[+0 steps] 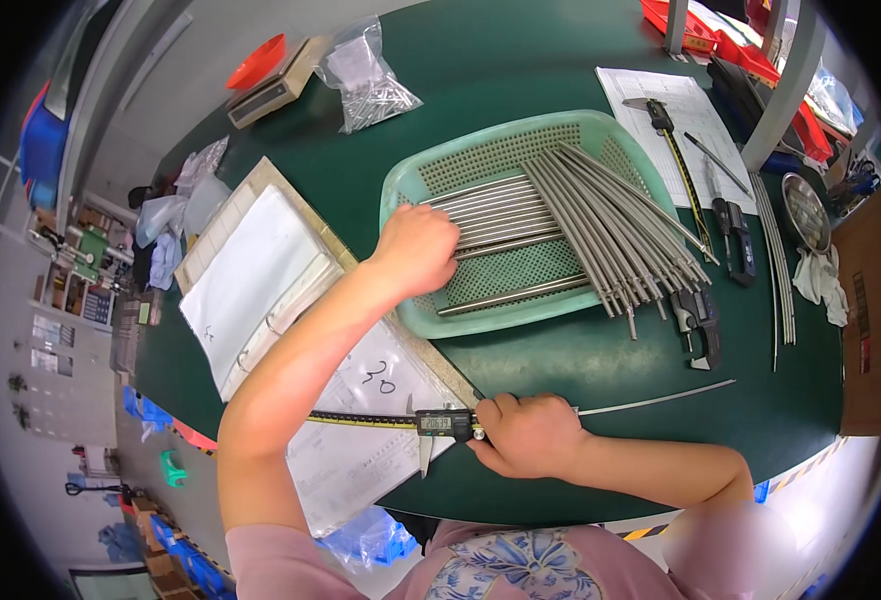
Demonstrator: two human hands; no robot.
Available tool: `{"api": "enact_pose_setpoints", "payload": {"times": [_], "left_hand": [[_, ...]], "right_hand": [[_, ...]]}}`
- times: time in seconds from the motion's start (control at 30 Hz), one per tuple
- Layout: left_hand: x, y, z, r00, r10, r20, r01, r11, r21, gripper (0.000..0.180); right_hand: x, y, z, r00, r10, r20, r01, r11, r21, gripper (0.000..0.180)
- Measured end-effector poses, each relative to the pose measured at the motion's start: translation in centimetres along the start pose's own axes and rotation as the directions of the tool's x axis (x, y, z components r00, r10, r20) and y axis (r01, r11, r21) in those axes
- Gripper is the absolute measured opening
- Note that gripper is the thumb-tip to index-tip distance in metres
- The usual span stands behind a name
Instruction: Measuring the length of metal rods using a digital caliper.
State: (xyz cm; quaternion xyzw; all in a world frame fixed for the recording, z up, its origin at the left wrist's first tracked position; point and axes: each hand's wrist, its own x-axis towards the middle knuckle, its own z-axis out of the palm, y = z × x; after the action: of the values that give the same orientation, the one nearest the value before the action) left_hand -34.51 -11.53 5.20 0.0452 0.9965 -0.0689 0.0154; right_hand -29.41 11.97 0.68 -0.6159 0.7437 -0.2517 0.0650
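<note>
My left hand (416,250) is closed at the left side of a light green perforated basket (416,180). The end of a metal rod (511,245) runs into its curled fingers. Several slim metal rods lie side by side in the basket, and a fanned stack of rods (601,220) rests across its right part, ends over the near rim. Nearer to me, my right hand (531,435) is shut on a digital caliper (446,424), whose lit display faces up. Its scale beam passes left under my left forearm. A thin silver strip (661,401) sticks out to the right of my hand.
An open binder (256,285) and printed sheets (361,440) lie left. Behind stand a scale (279,80) and a bag of small metal parts (371,85). At right are another caliper (661,118), a micrometer (699,325), loose long rods (776,270) and a cardboard box (869,310).
</note>
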Motion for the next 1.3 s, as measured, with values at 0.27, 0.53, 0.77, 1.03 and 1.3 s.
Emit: {"api": "enact_pose_setpoints", "payload": {"times": [0.27,0.53,0.77,1.03,1.3], "left_hand": [[1.2,3.2,0.7,0.991,0.021,-0.136,-0.054,0.97,-0.238,0.015],[3.6,6.5,1.8,0.994,0.054,-0.099,-0.072,0.981,-0.182,0.01],[3.7,6.9,0.6,0.992,0.038,-0.124,-0.076,0.944,-0.321,0.017],[2.6,10.7,-4.6,0.972,-0.027,0.233,0.014,0.998,0.059,0.028],[-16.9,4.1,-10.2,0.75,-0.39,-0.534,0.135,0.881,-0.454,0.044]], "right_hand": [[0.4,-0.7,0.3,0.999,-0.025,0.041,0.024,0.999,0.024,0.03],[0.1,-1.6,-0.1,0.997,-0.012,0.075,0.021,0.993,-0.119,0.033],[0.4,-1.4,0.0,0.998,-0.029,0.052,0.036,0.991,-0.127,0.032],[0.3,-0.9,0.3,0.996,-0.093,-0.018,0.089,0.984,-0.153,0.032],[0.3,-1.6,-0.5,0.999,-0.033,0.036,0.036,0.997,-0.068,0.031]]}}
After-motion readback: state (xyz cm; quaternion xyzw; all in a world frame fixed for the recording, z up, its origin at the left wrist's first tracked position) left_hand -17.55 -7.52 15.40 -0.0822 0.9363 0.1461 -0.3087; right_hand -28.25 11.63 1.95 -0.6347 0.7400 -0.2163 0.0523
